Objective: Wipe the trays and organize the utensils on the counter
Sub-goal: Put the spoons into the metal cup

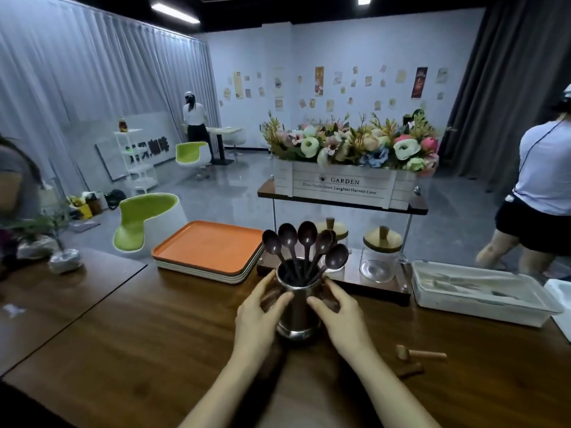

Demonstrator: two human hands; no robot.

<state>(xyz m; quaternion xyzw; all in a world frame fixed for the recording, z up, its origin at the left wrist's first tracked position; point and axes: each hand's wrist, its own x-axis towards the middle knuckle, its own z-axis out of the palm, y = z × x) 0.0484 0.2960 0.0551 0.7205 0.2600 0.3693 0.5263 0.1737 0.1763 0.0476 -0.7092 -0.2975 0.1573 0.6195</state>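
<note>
The metal cup (298, 307) is standing upright on the counter (154, 335), near its middle, with brown spoons (306, 239) sticking up out of it, bowls on top. Both hands are clasping it: the left hand (256, 316) is curling round its left side, the right hand (343, 316) round its right. Behind and to the left, stacked trays (207, 248) are lying with an orange one on top. Glass jars (381, 257) are sitting just behind the cup under a flower box (343, 183). A white bin (482, 291) is resting further right.
</note>
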